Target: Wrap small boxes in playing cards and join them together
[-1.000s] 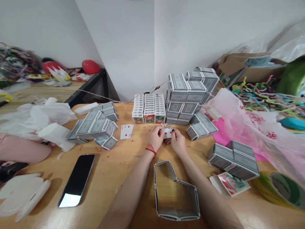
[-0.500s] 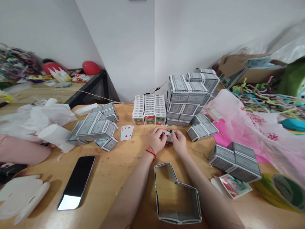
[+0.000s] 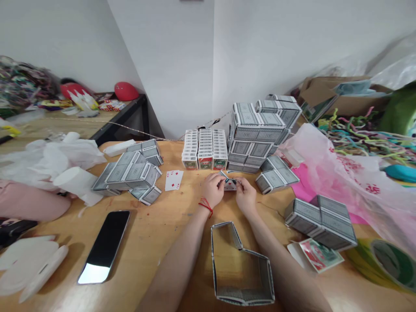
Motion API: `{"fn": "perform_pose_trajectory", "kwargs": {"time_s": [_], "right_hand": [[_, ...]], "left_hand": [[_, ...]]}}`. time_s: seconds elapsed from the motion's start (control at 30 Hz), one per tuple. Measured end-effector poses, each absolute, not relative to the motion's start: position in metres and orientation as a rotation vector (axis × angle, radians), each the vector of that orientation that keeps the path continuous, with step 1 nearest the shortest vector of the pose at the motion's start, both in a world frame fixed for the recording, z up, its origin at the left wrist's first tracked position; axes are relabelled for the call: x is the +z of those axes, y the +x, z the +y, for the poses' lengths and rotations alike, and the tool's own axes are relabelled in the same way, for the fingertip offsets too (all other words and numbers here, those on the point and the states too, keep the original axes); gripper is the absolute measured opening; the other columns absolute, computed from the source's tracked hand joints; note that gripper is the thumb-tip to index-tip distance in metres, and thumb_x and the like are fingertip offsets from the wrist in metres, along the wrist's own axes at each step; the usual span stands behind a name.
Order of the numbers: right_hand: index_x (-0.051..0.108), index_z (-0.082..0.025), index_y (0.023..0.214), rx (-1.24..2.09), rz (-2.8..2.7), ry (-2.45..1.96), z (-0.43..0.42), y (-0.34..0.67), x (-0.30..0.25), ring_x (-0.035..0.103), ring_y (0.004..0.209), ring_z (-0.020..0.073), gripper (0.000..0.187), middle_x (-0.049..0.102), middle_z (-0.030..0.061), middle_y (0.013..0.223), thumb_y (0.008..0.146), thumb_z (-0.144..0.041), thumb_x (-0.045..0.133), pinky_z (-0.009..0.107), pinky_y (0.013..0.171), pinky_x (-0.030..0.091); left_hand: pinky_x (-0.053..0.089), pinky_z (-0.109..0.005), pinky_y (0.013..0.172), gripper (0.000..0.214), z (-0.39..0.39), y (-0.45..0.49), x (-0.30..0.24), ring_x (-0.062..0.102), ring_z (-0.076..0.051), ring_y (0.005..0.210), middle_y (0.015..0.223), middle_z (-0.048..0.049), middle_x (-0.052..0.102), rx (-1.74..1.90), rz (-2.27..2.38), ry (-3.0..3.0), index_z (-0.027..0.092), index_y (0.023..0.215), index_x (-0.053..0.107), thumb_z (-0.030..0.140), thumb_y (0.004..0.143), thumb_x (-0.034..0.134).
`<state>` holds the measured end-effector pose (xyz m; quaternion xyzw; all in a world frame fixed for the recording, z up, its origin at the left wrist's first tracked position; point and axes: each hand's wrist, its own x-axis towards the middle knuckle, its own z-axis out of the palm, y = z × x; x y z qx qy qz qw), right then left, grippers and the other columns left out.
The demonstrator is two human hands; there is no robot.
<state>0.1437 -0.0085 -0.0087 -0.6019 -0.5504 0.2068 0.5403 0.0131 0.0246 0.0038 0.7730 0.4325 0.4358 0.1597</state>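
Between my two hands is a playing card (image 3: 230,185) with red diamonds, its upper part bent. My left hand (image 3: 212,190), with a red string bracelet on the wrist, pinches the card's left side. My right hand (image 3: 245,194) pinches its right side. Close to my forearms lies an open L-shaped frame of folded cards (image 3: 242,299). A few loose playing cards (image 3: 173,180) rest face up to the left. Past my hands stand rows of card boxes (image 3: 205,149), beside a tall stack of grey-patterned card blocks (image 3: 250,134).
Card-block shapes lie at left (image 3: 130,171) and right (image 3: 320,221). A phone (image 3: 105,247) and a white case (image 3: 32,268) are at front left. An opened card box (image 3: 320,255) and tape roll (image 3: 383,264) sit at right, near a pink plastic bag (image 3: 338,169).
My hands have drawn slightly apart, so more of the card's face shows. Its upper edge now looks more folded. The other things stay put, with a slight view shift.
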Motion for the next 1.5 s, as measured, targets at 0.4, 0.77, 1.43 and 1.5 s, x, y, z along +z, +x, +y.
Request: {"fn": "perform_pose_trajectory", "kwargs": {"time_s": [0.4, 0.77, 1.43, 1.5], "right_hand": [[0.059, -0.017, 0.08, 0.54, -1.208, -1.429, -0.006, 0.15, -0.008, 0.056, 0.075, 0.0185, 0.021, 0.063, 0.005, 0.079, 0.076, -0.031, 0.044, 0.031, 0.07, 0.044], [0.064, -0.016, 0.078, 0.564, -1.241, -1.407, -0.011, 0.143, 0.003, 0.058, 0.067, 0.0158, 0.023, 0.065, 0.005, 0.076, 0.073, -0.036, 0.054, 0.027, 0.064, 0.045], [0.063, -0.015, 0.086, 1.088, -1.116, -1.263, -0.006, 0.137, -0.01, 0.056, 0.064, 0.0139, 0.025, 0.065, 0.0027, 0.075, 0.067, -0.027, 0.051, 0.025, 0.06, 0.042], [0.063, -0.015, 0.087, 1.115, -1.111, -1.252, -0.005, 0.138, -0.012, 0.056, 0.065, 0.0144, 0.027, 0.065, 0.0027, 0.075, 0.066, -0.026, 0.05, 0.025, 0.06, 0.043]], "left_hand": [[0.045, -0.029, 0.074, 0.02, 0.026, 0.015, -0.001, 0.054, -0.015, 0.083, 0.084, -0.0045, 0.06, 1.2, 1.128, 2.166, 0.017, 0.086, 0.057, 0.009, 0.078, 0.042], [0.043, -0.029, 0.072, 0.015, 0.023, 0.014, 0.005, 0.053, -0.015, 0.079, 0.077, -0.0042, 0.058, 1.293, 1.162, 2.188, 0.017, 0.076, 0.057, 0.019, 0.082, 0.043], [0.043, -0.025, 0.07, 0.011, 0.031, 0.011, 0.001, 0.054, -0.013, 0.075, 0.074, -0.0021, 0.058, 1.433, 1.269, 1.875, 0.016, 0.071, 0.056, 0.013, 0.076, 0.046], [0.043, -0.025, 0.069, 0.012, 0.032, 0.01, 0.002, 0.054, -0.013, 0.074, 0.073, -0.0022, 0.059, 1.437, 1.281, 1.852, 0.016, 0.071, 0.057, 0.013, 0.076, 0.047]]}}
